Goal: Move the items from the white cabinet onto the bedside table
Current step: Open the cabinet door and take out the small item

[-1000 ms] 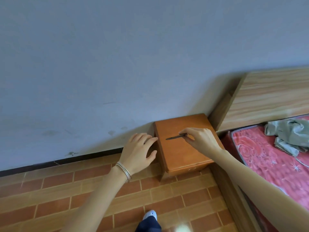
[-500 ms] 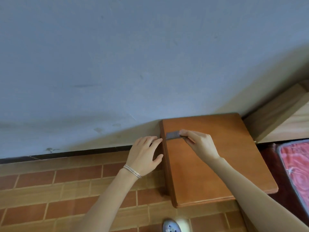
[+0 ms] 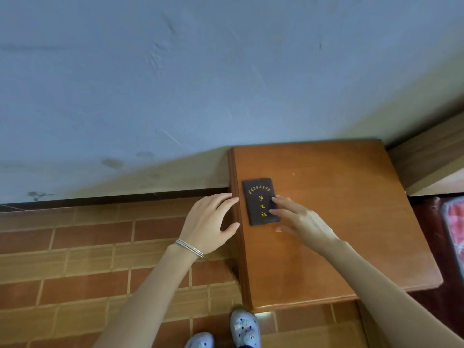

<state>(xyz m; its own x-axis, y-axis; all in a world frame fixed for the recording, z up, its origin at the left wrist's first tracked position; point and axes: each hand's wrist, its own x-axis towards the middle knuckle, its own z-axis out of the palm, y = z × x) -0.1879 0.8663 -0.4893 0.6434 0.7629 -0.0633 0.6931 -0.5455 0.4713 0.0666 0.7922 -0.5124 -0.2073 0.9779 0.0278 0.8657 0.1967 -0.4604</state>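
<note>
A small dark booklet (image 3: 258,200) with gold lettering lies flat on the orange-brown bedside table (image 3: 339,222), near its left edge. My right hand (image 3: 298,222) hovers over the table with fingers spread, its fingertips resting on the booklet's right edge. My left hand (image 3: 209,224), with thin bracelets at the wrist, is open against the table's left side, thumb and fingers touching the edge. The white cabinet is out of view.
A grey-blue wall rises behind the table. Brick-patterned floor tiles (image 3: 88,259) lie to the left. The wooden bed headboard (image 3: 431,156) and a strip of red bedding (image 3: 454,227) are at the right. My slippers (image 3: 243,327) stand by the table's front corner.
The booklet, held edge-on in my right hand before, now lies flat on the table and my fingers have spread apart. The view has come closer to the table.
</note>
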